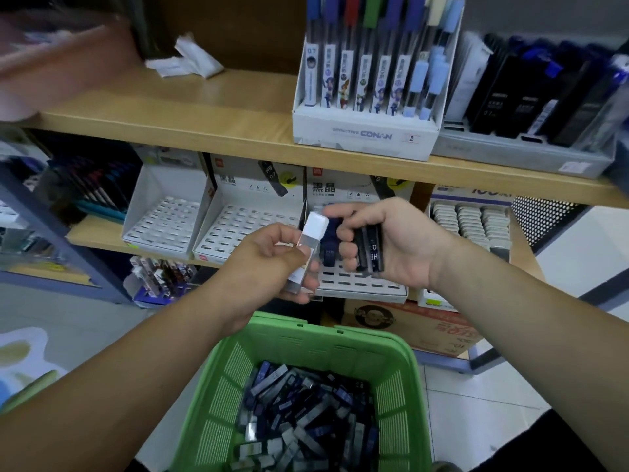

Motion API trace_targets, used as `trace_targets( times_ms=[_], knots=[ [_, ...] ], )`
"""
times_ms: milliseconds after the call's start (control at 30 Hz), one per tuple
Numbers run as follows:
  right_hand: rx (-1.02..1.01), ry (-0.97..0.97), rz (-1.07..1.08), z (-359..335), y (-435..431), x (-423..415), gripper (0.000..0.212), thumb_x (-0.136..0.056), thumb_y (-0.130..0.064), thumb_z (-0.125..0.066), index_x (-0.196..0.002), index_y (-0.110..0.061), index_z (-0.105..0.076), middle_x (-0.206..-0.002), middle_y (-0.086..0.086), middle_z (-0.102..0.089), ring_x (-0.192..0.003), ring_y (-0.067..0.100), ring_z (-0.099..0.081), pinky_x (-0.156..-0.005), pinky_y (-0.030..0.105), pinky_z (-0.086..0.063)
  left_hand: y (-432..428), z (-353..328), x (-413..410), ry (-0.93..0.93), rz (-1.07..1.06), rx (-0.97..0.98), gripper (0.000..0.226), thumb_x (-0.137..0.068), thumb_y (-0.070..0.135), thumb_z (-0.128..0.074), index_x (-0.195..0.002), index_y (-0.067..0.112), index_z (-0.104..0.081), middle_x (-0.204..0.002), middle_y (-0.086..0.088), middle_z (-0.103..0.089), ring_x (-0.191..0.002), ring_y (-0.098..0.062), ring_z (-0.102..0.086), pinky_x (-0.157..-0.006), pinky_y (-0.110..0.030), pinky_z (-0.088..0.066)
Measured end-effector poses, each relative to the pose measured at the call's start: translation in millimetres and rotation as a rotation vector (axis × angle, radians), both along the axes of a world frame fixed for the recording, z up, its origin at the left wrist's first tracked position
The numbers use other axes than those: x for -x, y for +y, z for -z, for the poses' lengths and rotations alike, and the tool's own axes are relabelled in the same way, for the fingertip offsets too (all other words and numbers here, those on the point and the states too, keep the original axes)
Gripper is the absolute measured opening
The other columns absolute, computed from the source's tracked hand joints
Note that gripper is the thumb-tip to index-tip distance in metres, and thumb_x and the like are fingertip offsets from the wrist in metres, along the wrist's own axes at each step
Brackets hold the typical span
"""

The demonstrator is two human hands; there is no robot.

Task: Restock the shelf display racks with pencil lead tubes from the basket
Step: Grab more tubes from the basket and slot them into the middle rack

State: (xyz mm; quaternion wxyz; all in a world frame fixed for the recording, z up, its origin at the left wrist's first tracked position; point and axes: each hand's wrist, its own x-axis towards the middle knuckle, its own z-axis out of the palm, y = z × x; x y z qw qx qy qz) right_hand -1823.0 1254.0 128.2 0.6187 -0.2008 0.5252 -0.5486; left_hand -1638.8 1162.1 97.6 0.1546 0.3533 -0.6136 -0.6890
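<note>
Green basket [299,338] sits right below my view, heaped with pencil lead tubes [306,413], so I judge the restock barely begun.

Along the lower shelf [98,238], the left rack [166,219] shows only bare slots, and so does the middle rack [245,226]. The third rack [360,284] is partly hidden behind the hands. Its front rows are empty, and I cannot tell whether any tube stands further back.

My left hand [272,257] has its fingers curled round a clear tube with a white cap [311,240], held in front of the seam between the middle and third racks. My right hand [384,240] grips a bunch of dark tubes [369,243] against the palm and holds a navy tube [329,240] at the fingertips, just above the third rack.

For room, the upper shelf edge [238,141] overhangs the racks and their card backs rise close beneath it, so I expect tubes must go in from the front at a slant. The left and middle racks lie open to reach. On the right, a tray of erasers [473,219] stands just beside the third rack, near my right wrist. The basket rim lies near, below both hands.
</note>
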Motion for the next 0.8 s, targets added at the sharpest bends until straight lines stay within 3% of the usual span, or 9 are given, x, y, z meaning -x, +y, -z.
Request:
trace_targets(
  times_ms=[100,200,333,433,533,700,800],
  knots=[
    [0.011,0.103,0.042,-8,-3,-20,0.033,-0.103,0.002,-0.043,-0.130,-0.009,-0.059,-0.080,0.008,-0.054,-0.063,0.019,-0.057,-0.063,0.039,-0.057,1,-4,-16,0.008,0.025,-0.036,0.013,-0.099,0.001,-0.062,-0.107,0.006,-0.054,-0.094,-0.019,-0.076,-0.080,-0.032,-0.074,-0.067,-0.042,-0.061],
    [0.038,0.069,0.106,-12,-13,-43,0.026,-0.108,-0.003,-0.043,-0.128,-0.007,-0.059,-0.090,0.013,-0.062,-0.073,0.024,-0.071,-0.074,0.046,-0.065,-2,-8,-32,0.001,0.008,-0.071,0.022,-0.089,-0.007,-0.063,-0.104,0.006,-0.053,-0.078,-0.014,-0.065,-0.066,-0.024,-0.065,-0.068,-0.040,-0.060],
    [0.076,0.016,0.263,-11,-34,-77,0.019,-0.108,-0.004,-0.043,-0.122,-0.007,-0.056,-0.104,0.018,-0.069,-0.094,0.033,-0.076,-0.084,0.046,-0.063,-6,-8,-48,0.020,-0.074,-0.109,0.005,-0.095,0.015,-0.066,-0.098,0.014,-0.061,-0.071,-0.004,-0.053,-0.054,-0.016,-0.045,-0.057,-0.034,-0.044],
    [0.072,0.153,0.287,-9,-51,-100,0.014,-0.107,-0.005,-0.049,-0.118,-0.008,-0.058,-0.094,0.016,-0.065,-0.072,0.027,-0.071,-0.069,0.040,-0.062,-11,-5,-60,0.005,-0.090,-0.063,0.010,-0.094,0.021,-0.071,-0.094,0.018,-0.061,-0.071,-0.001,-0.053,-0.057,-0.015,-0.045,-0.055,-0.032,-0.041],
    [0.049,0.521,0.202,-5,-66,-115,0.013,-0.105,-0.011,-0.055,-0.112,-0.013,-0.065,-0.087,0.011,-0.058,-0.053,0.019,-0.050,-0.047,0.031,-0.043,-24,-6,-75,-0.054,-0.106,0.009,0.010,-0.091,0.007,-0.060,-0.095,0.013,-0.054,-0.067,-0.004,-0.052,-0.056,-0.017,-0.045,-0.054,-0.033,-0.038],
    [0.131,0.656,0.011,-1,-96,-135,0.014,-0.096,-0.025,-0.073,-0.105,-0.015,-0.071,-0.052,0.007,-0.051,-0.044,0.022,-0.040,-0.041,0.025,-0.033,-57,-14,-96,-0.180,-0.082,0.134,0.011,-0.087,0.002,-0.056,-0.090,0.011,-0.051,-0.059,-0.009,-0.053,-0.046,-0.017,-0.047,-0.046,-0.028,-0.038],
    [0.105,0.661,0.029,6,-115,-142,0.011,-0.093,-0.025,-0.077,-0.100,-0.018,-0.073,-0.054,0.016,-0.049,-0.053,0.029,-0.042,-0.044,0.028,-0.034,-80,-15,-100,-0.211,-0.094,0.213,0.012,-0.086,0.000,-0.059,-0.090,0.010,-0.055,-0.064,-0.013,-0.058,-0.043,-0.017,-0.051,-0.045,-0.026,-0.042]
  ],
)
